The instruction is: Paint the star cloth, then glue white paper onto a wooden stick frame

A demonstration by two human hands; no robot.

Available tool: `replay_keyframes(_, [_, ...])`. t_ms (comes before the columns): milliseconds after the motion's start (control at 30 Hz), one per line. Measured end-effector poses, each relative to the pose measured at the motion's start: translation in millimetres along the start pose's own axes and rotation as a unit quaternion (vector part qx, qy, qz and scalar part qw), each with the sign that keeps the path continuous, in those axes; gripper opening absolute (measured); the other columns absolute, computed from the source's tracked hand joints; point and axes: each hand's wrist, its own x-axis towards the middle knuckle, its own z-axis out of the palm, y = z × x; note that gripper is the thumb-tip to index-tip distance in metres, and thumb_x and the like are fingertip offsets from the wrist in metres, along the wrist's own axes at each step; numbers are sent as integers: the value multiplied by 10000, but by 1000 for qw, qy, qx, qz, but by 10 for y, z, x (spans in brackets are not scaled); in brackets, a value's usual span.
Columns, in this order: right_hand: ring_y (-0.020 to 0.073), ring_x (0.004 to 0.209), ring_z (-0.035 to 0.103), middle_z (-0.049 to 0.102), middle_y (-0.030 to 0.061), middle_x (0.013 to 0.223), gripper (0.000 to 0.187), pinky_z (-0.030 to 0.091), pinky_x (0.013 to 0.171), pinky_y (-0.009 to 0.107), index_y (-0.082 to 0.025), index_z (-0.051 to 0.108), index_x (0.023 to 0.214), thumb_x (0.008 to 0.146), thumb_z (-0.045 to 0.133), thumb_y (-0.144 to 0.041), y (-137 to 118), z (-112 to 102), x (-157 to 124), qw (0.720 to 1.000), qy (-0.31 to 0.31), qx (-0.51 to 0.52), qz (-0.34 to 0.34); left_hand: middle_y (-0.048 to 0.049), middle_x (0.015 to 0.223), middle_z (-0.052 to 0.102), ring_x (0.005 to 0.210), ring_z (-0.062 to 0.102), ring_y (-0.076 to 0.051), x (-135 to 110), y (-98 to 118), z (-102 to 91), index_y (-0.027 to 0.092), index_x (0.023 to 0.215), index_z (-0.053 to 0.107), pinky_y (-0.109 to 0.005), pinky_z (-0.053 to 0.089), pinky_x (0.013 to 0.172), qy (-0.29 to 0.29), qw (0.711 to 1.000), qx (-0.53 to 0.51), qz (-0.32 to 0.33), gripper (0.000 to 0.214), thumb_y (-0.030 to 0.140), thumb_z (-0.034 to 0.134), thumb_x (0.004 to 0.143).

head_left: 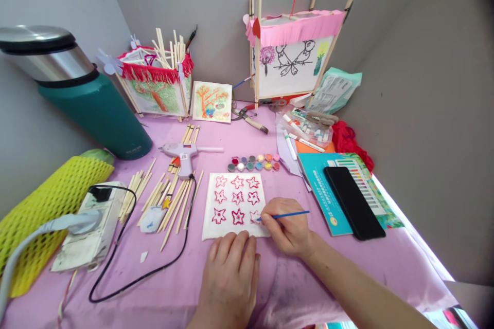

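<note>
My right hand point(287, 226) pinches a thin blue paintbrush point(291, 214). Its tip meets the lower right star on a white square sheet point(208, 229). Rows of red star outlines cover this sheet, and the lower right one looks paler than the others. My left hand point(230, 272) lies flat, fingers stretched out, with its fingertips on the sheet's near edge. Just beyond the sheet sit two rows of small paint pots point(250, 166) in several colours.
Left are wooden sticks point(177, 211), a glue gun point(184, 157) with its black cord, a power strip point(87, 234) and a green bottle point(92, 108). Right are a phone point(354, 203) on a blue booklet point(316, 190) and markers point(289, 145). Behind stand decorated lanterns point(293, 69) and pliers point(250, 119).
</note>
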Motion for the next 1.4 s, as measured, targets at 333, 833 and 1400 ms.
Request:
replay_keyframes(333, [138, 574, 539, 607, 34, 643, 106, 414, 562, 276, -170, 542, 783, 842, 464, -128, 1, 10, -8, 1000, 1, 13, -8, -91, 995, 672, 904, 533, -262, -11, -4, 18, 119, 987, 645, -418, 411, 798, 3, 1000, -2, -2, 200, 160, 545, 818])
replay_keyframes(833, [135, 584, 525, 588, 33, 646, 122, 410, 561, 279, -165, 539, 789, 835, 443, -103, 10, 10, -17, 1000, 8, 22, 0, -91, 997, 672, 903, 535, -263, -11, -6, 13, 121, 988, 642, -423, 420, 793, 2, 1000, -4, 1, 199, 159, 551, 815])
replay_keyframes(1400, [130, 562, 523, 578, 28, 622, 137, 401, 547, 268, -170, 531, 761, 848, 436, -123, 30, -8, -17, 1000, 20, 1, 10, -95, 996, 674, 904, 534, -266, -5, -7, 1, 121, 986, 642, -423, 425, 784, -2, 1000, -3, 3, 200, 150, 557, 807])
